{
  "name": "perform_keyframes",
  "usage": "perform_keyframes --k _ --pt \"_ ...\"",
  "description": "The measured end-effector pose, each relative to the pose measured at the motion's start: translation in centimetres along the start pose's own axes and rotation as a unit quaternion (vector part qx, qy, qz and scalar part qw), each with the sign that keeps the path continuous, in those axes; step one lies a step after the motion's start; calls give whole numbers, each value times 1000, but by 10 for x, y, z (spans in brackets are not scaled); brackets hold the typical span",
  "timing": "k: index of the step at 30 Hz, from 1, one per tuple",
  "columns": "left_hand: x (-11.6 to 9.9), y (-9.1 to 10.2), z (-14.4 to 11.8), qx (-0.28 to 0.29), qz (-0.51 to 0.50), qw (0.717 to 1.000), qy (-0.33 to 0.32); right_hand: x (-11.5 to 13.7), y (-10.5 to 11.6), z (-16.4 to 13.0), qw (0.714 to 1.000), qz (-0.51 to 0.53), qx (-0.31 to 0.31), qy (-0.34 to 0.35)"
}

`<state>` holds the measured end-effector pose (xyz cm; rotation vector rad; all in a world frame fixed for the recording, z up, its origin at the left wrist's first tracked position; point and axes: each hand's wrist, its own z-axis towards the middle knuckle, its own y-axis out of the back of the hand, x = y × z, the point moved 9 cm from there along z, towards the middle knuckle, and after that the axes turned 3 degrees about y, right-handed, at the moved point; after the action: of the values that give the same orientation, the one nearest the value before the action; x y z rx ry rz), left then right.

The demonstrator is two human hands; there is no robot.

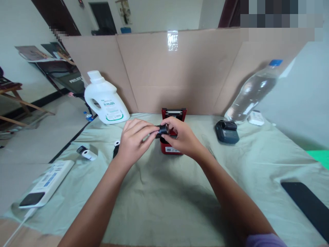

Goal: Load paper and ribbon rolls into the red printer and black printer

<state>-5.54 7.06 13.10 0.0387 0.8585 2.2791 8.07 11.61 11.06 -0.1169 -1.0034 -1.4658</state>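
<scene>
Both hands meet at the middle over a small black paper roll [162,129] with a pale hollow core at its right end. My left hand [136,139] pinches its left side between thumb and fingers. Thumb and fingertips of my right hand [180,134] close around its right end. Just behind and below them stands a small red printer [171,149] with its lid raised; my right hand hides part of its inside. A black and white object [116,148] shows partly behind my left wrist.
Small white rolls [88,154] and a white power bank [48,181] with a cable lie left. A white jug [108,99] stands before the cardboard screen [180,75]. Rightward are a black portable printer [226,132], a leaning water bottle [253,92], a white box [256,117] and a phone [305,206].
</scene>
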Motion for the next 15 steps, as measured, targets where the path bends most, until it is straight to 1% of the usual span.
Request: perform_keyframes --k 3,6,8,11,13,15 --pt "-3 -1 -3 9 17 1000 -18 -3 3 0 1000 -2 -9 -13" --pt "-7 -3 -5 8 16 999 -31 -4 4 -1 1000 -4 -9 -12" --pt "-4 -1 -5 -10 2 1000 -7 -3 4 -1 1000 -3 -7 -6" --pt "7 -1 -4 -38 -37 997 61 0 5 0 1000 -1 -5 4" --pt "12 -1 -3 -44 -61 993 93 3 6 0 1000 -1 -4 12" --pt "18 -2 -1 -38 -73 990 118 5 6 0 1000 -3 -5 20"
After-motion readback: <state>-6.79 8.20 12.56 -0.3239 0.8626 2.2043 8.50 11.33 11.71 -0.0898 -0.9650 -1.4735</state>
